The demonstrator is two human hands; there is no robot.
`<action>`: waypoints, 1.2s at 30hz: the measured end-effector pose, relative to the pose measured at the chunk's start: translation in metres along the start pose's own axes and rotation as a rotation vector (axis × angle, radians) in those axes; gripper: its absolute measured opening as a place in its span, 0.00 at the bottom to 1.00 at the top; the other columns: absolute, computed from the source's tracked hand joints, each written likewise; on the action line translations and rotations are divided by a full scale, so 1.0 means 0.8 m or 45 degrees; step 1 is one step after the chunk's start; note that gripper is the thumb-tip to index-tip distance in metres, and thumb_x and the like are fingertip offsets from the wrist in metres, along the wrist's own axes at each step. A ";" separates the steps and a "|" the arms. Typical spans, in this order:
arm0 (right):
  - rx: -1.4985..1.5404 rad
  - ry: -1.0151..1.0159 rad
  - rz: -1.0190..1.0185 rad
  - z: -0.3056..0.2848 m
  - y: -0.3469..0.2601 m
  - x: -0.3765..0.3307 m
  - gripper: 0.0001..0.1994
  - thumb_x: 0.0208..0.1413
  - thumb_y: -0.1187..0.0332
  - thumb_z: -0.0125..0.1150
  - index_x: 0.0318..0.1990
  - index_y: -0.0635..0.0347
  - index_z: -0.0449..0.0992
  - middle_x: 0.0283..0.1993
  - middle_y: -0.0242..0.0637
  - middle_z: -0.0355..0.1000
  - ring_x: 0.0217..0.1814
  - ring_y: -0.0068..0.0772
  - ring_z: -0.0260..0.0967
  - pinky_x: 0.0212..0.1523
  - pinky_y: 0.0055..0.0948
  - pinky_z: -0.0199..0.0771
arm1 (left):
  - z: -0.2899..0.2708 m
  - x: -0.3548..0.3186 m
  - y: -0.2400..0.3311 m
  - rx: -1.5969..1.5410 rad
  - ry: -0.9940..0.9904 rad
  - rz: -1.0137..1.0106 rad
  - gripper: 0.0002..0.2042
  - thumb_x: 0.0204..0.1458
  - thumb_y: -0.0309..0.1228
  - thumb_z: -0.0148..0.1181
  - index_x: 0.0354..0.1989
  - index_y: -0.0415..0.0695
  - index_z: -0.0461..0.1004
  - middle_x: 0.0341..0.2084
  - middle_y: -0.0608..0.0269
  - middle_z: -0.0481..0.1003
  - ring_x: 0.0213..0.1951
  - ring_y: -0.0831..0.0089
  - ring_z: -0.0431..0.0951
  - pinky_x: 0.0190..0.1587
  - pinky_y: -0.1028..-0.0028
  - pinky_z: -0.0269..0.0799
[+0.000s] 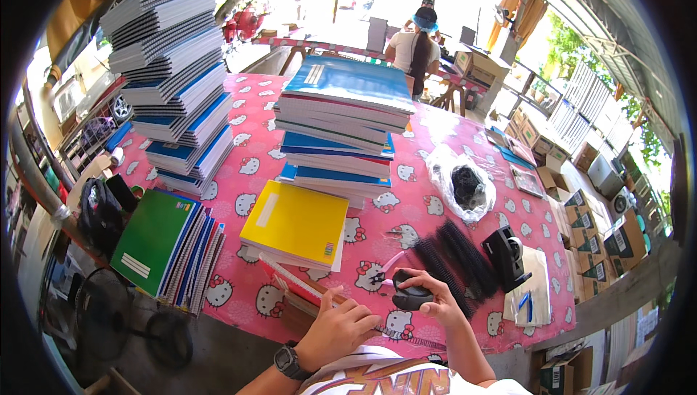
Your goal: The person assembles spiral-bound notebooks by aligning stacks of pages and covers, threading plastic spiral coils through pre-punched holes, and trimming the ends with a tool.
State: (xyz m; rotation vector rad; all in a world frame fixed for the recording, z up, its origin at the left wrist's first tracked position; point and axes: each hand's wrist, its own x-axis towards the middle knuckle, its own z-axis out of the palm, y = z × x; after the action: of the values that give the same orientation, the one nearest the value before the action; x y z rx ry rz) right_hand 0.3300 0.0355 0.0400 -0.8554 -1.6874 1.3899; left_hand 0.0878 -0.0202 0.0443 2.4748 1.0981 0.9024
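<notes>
My left hand (340, 331) is closed over the near end of a red-edged notebook (289, 279), which is tilted at the table's front edge. A thin dark spiral coil (414, 340) runs out to the right from under its fingers. My right hand (441, 300) grips a rounded black object (411, 296) whose exact kind I cannot make out. Just beyond it lie pink-handled pliers (390, 263). Several loose black binding coils (465, 261) lie to the right of them. A yellow notebook (298, 222) tops a low pile ahead of my left hand.
Tall stacks of spiral notebooks (178, 83) and blue-covered notebooks (348, 83) rise at the back. Green-fronted notebooks (152, 239) lean at left. A black tape dispenser (506, 257), a plastic bag (465, 186) and blue pens (526, 306) lie right. A person (415, 50) sits beyond.
</notes>
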 end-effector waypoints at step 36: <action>1.422 0.065 0.389 0.007 0.174 -0.132 0.38 0.52 0.33 0.36 0.53 0.58 0.71 0.56 0.43 0.68 0.65 0.57 0.53 0.63 0.46 0.53 | -0.022 0.016 -0.001 0.067 -0.170 0.154 0.11 0.42 0.33 0.63 0.36 0.50 0.72 0.28 0.74 0.73 0.37 0.78 0.72 0.46 0.68 0.54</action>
State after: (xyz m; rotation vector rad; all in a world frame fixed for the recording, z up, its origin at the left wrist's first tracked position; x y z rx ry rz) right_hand 0.3783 -0.0341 -0.1127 -0.4626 -0.5188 2.1236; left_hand 0.0825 -0.0102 0.0625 2.6255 0.9489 0.7360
